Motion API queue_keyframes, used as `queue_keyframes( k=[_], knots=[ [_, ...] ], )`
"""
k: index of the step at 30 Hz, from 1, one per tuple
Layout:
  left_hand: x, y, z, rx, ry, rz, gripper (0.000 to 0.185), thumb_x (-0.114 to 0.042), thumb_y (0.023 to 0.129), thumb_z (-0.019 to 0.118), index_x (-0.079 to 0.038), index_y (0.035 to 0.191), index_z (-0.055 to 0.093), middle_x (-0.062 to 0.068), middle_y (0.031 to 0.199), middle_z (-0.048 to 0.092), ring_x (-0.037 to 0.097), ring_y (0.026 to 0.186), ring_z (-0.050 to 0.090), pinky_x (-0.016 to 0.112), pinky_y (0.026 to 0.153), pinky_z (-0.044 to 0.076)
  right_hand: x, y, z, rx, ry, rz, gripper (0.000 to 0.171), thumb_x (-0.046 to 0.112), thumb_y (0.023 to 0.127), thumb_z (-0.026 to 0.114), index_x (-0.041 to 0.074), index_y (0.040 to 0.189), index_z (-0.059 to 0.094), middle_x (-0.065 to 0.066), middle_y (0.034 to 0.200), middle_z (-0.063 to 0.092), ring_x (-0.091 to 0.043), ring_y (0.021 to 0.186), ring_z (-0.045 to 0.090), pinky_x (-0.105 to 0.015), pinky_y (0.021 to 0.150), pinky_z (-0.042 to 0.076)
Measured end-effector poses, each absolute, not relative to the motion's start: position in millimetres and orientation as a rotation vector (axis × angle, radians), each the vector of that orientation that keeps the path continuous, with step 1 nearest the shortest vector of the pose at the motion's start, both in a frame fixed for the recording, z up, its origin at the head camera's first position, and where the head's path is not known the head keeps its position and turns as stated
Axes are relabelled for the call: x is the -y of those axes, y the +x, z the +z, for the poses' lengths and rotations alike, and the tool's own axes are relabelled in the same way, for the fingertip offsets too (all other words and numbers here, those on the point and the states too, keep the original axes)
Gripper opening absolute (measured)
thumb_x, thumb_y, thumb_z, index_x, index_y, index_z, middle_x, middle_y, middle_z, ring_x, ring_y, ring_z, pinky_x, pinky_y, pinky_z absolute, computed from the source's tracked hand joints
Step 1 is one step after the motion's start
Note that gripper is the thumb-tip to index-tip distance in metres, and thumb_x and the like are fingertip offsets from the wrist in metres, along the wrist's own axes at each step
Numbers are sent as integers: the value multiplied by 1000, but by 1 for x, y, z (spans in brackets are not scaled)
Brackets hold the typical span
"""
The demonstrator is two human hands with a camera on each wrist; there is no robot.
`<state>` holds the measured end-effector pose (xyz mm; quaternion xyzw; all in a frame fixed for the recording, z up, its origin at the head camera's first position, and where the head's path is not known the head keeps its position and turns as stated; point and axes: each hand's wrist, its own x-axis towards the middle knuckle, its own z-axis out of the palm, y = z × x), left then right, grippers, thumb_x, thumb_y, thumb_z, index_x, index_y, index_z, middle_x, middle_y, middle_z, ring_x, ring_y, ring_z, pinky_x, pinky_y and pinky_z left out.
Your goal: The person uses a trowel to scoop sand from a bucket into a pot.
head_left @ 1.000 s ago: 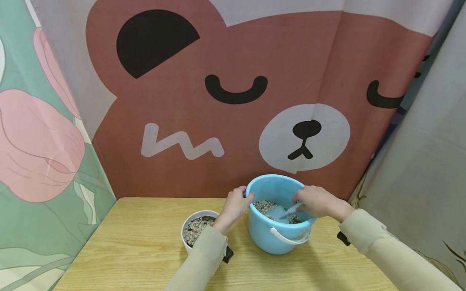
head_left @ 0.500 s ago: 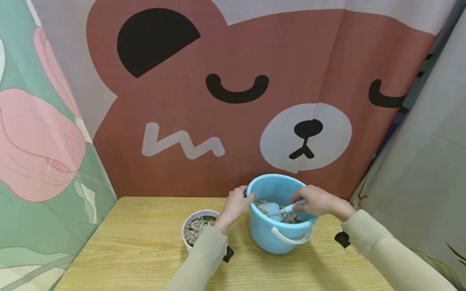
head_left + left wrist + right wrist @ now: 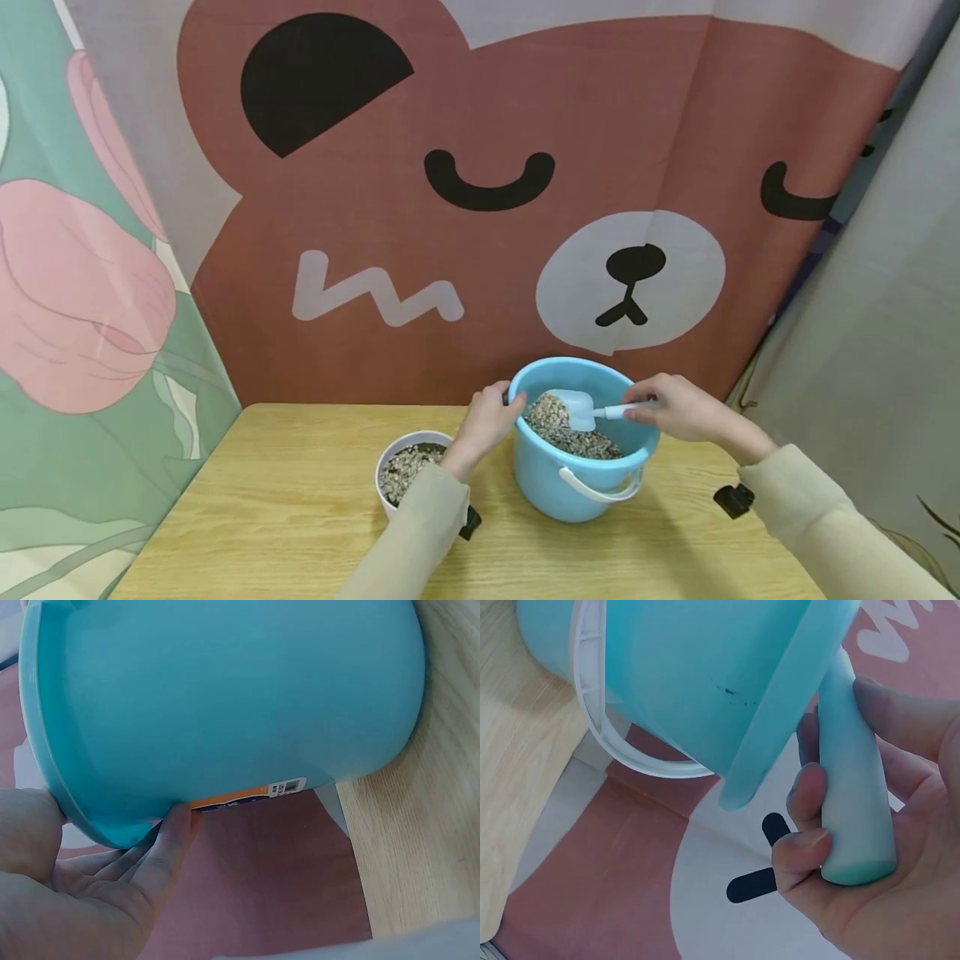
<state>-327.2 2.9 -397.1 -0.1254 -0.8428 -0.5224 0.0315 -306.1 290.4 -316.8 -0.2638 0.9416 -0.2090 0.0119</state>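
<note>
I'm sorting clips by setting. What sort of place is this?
Probably an indoor makeshift recording corner, not a real garden: a small wooden table hemmed in by hanging printed cloths, one a cartoon bear. On it stand a blue bucket of gravel and a white pot.

The right hand now sits higher and further right in the head view, above the right rim of the blue bucket. The scoop is lifted out of the gravel at frame centre, carrying a heap.
</note>
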Motion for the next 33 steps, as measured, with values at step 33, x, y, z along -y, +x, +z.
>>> queue_keyframes(
  k=[33],
  knots=[
    [-4, -330, -397, 2623, -365, -1561, 23, -28, 100, 55, -6, 103, 62, 1, 65, 53, 13, 54, 46, 26, 50, 39, -306, -299, -339, -3001, -656, -878, 20, 17, 96, 65, 4, 110, 70, -6, 94, 68, -17, 71, 55, -29, 58, 45]
  ],
)
